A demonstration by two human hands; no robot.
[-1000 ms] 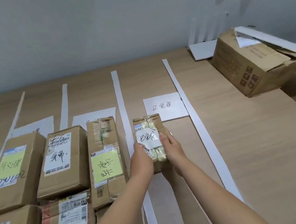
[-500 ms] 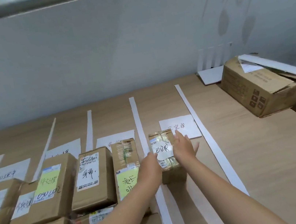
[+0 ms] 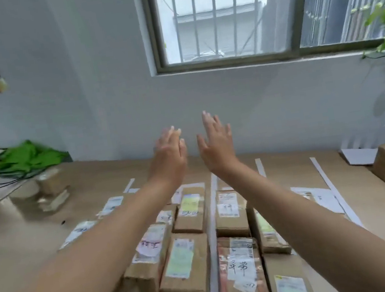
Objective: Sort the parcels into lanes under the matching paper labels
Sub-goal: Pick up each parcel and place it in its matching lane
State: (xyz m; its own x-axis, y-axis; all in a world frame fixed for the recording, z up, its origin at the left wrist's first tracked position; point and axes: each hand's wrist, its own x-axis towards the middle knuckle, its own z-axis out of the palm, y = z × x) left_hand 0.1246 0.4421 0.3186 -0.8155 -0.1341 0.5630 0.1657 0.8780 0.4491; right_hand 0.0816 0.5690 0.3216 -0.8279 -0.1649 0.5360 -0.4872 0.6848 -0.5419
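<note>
The parcels (image 3: 188, 211) are lying in rows on the counter (image 3: 25, 240), on both sides of the long strip (image 3: 214, 205). The small one I was setting down a second ago is no longer in my grip. I am judging it sorted, right of the strip near its label (image 3: 326, 198), though my forearm is hiding it. My left hand (image 3: 169, 154) and right hand (image 3: 217, 142) are lifting, fingers spread wide and holding nothing, above the strip's far end, well apart from every parcel.
</note>
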